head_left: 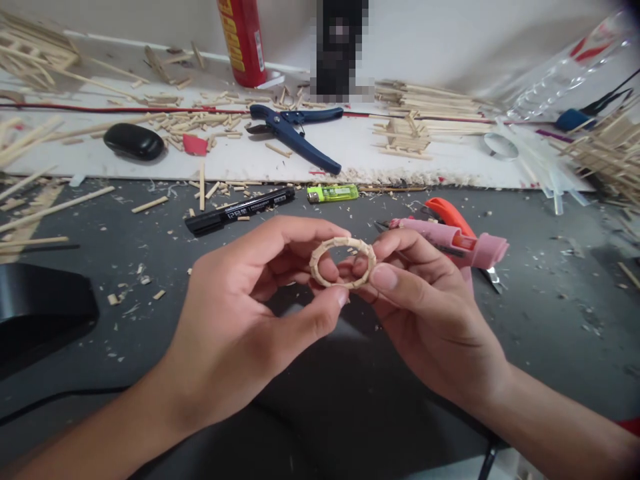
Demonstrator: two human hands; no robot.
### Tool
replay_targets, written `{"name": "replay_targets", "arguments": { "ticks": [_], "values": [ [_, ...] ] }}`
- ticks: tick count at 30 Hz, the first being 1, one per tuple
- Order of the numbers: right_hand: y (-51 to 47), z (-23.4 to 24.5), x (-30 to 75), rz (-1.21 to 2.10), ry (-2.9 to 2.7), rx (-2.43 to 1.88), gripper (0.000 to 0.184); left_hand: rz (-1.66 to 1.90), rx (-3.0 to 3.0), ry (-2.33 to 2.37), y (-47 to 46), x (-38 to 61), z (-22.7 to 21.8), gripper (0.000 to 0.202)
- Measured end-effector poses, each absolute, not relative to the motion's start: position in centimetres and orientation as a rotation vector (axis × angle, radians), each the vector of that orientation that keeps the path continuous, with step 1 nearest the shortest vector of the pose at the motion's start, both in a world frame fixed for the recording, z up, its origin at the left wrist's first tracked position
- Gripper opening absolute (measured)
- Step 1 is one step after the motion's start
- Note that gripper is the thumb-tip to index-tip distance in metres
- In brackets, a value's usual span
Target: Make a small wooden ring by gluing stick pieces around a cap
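A small ring of short pale wooden stick pieces point(317, 260) is held up above the dark table, tilted so that its opening shows. My left hand point(250, 307) grips it from the left, thumb at the lower edge and fingers around the back and top. From the right, my right hand point(435, 300) pinches its side between thumb and fingers. Some fingertips are hidden behind the ring. Just beyond my right hand lie a pink-wrapped tool point(450, 240), perhaps a glue gun, and an orange-handled tool point(443, 212).
A black marker point(240, 210), a green lighter point(333, 193) and blue cutters point(300, 133) lie beyond my hands. Farther back are a black mouse point(133, 141), a red can point(244, 43), wooden sticks point(435, 100) and a plastic bottle point(565, 73). A black object point(45, 313) stands left.
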State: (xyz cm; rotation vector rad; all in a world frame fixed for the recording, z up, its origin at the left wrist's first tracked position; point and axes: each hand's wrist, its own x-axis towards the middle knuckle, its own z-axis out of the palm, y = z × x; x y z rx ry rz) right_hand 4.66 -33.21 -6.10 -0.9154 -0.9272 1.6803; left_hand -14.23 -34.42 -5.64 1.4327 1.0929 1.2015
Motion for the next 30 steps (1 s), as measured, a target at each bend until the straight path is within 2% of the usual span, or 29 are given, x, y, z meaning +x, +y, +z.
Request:
{"name": "replay_targets", "arguments": {
  "ticks": [17, 27, 30],
  "values": [
    [-33.27, -6.28, 4.84, 1.539, -0.985, -0.979, 0.023, 1.238, 1.47, 1.107, -34.6, -14.46, -5.72, 0.035],
    [-33.33, -6.48, 4.7, 1.51, -0.999, -0.96, 0.021, 1.249, 1.409, 1.136, -34.43, -14.05, -5.45, 0.034],
    [-33.41, -6.5, 4.76, 1.548, -0.971, -0.931, 0.02, 1.243, 1.387, 1.108, -34.47, -13.95, -5.5, 0.04]
  ]
}}
